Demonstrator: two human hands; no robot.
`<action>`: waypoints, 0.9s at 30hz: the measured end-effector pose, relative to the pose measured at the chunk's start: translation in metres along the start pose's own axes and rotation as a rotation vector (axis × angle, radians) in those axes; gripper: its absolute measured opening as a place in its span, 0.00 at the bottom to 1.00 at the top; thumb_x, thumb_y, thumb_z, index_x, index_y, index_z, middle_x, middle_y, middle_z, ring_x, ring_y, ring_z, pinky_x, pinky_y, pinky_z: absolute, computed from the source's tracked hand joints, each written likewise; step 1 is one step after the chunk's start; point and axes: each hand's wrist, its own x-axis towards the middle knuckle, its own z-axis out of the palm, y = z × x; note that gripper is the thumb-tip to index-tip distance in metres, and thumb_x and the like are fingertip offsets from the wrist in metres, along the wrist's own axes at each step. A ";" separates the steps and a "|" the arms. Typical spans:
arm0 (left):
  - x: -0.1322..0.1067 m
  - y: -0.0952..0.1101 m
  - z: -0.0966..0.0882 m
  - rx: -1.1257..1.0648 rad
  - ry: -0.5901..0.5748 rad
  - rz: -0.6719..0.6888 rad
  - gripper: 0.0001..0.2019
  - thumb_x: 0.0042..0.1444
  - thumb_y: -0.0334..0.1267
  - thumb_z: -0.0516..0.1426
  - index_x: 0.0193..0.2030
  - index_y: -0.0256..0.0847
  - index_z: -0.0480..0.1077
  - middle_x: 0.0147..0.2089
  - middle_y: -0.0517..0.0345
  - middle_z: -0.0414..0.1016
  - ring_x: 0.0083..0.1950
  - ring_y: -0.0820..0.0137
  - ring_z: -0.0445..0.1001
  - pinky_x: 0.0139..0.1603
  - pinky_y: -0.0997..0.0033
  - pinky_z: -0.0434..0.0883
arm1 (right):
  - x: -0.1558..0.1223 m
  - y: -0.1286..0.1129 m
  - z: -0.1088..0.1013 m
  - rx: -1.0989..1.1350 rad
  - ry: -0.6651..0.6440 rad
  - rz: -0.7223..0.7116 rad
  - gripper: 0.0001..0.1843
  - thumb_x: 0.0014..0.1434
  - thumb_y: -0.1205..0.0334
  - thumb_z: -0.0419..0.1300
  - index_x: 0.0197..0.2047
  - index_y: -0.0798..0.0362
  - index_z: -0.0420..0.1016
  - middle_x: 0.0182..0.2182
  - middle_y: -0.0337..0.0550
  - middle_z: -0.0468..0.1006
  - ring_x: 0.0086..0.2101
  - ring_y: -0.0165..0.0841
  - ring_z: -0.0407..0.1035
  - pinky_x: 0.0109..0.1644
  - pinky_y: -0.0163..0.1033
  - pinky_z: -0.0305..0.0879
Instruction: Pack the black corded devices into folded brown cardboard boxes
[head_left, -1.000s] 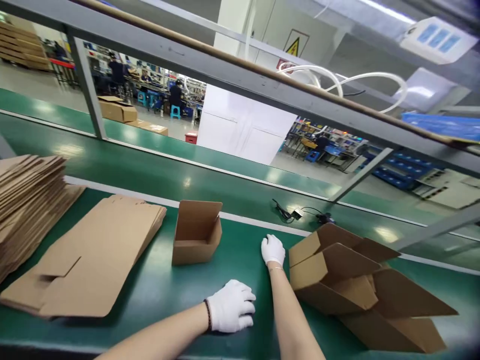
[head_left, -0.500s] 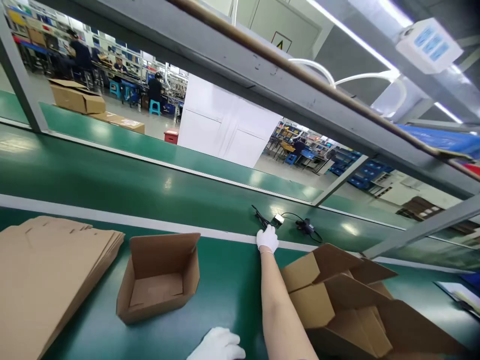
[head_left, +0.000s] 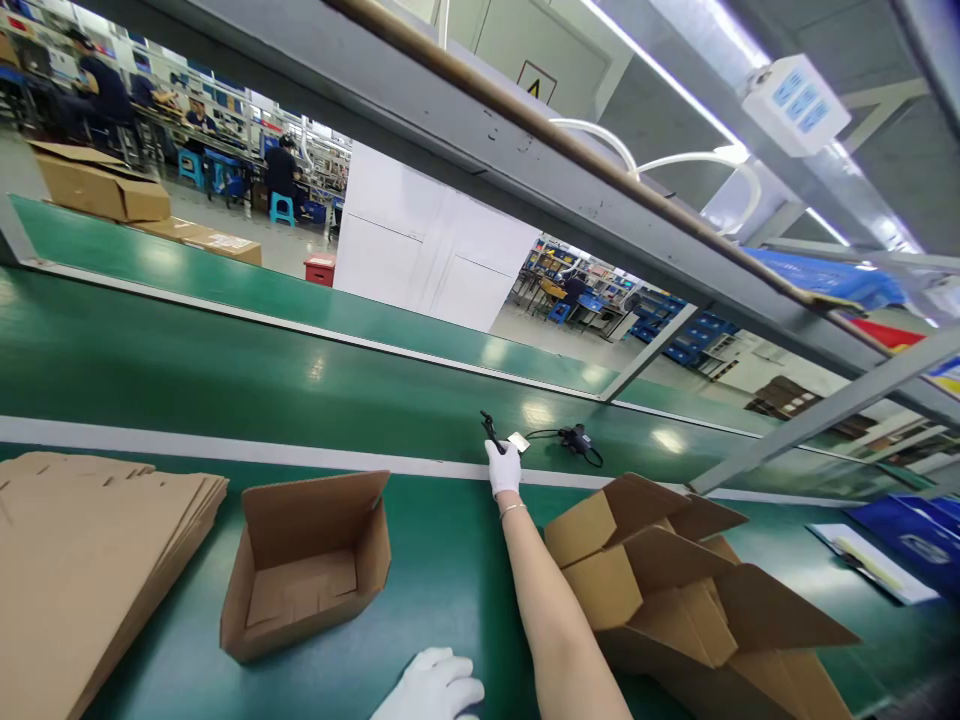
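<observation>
"Where's the right hand (head_left: 504, 470)?"
"Reaching out, fingertips at the black cable (head_left: 491, 432) on the green belt (head_left: 360, 395)."
"And the left hand (head_left: 436, 688)?"
"Near the bottom edge, fingers loosely spread, right of the open box (head_left: 304, 590)."

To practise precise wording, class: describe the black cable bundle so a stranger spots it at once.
On the green surface, follow the white strip across it. Just past it, touching the gloved right hand, is the black cable bundle. It sits left of the small white piece, unlike the chunkier black part.
</observation>
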 end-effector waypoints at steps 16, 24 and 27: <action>0.006 0.030 -0.066 -0.117 0.162 -0.132 0.26 0.64 0.51 0.49 0.65 0.44 0.55 0.69 0.44 0.54 0.70 0.54 0.52 0.64 0.44 0.60 | -0.228 0.026 -0.109 -0.133 -0.332 -0.226 0.14 0.57 0.46 0.57 0.37 0.43 0.78 0.38 0.38 0.79 0.39 0.41 0.74 0.46 0.44 0.68; -0.002 0.018 -0.062 0.051 0.133 -0.357 0.23 0.61 0.47 0.53 0.63 0.45 0.62 0.64 0.46 0.64 0.63 0.56 0.66 0.57 0.50 0.70 | -0.060 -0.030 -0.080 -0.224 -0.061 -0.067 0.22 0.64 0.56 0.50 0.59 0.52 0.68 0.57 0.49 0.69 0.54 0.41 0.65 0.59 0.43 0.60; -0.006 0.006 -0.047 0.132 0.169 -0.405 0.21 0.61 0.49 0.53 0.58 0.44 0.67 0.59 0.46 0.71 0.56 0.58 0.72 0.50 0.58 0.76 | 0.009 -0.016 -0.070 -0.300 0.017 0.174 0.23 0.63 0.58 0.55 0.59 0.58 0.66 0.55 0.58 0.68 0.52 0.46 0.66 0.56 0.52 0.62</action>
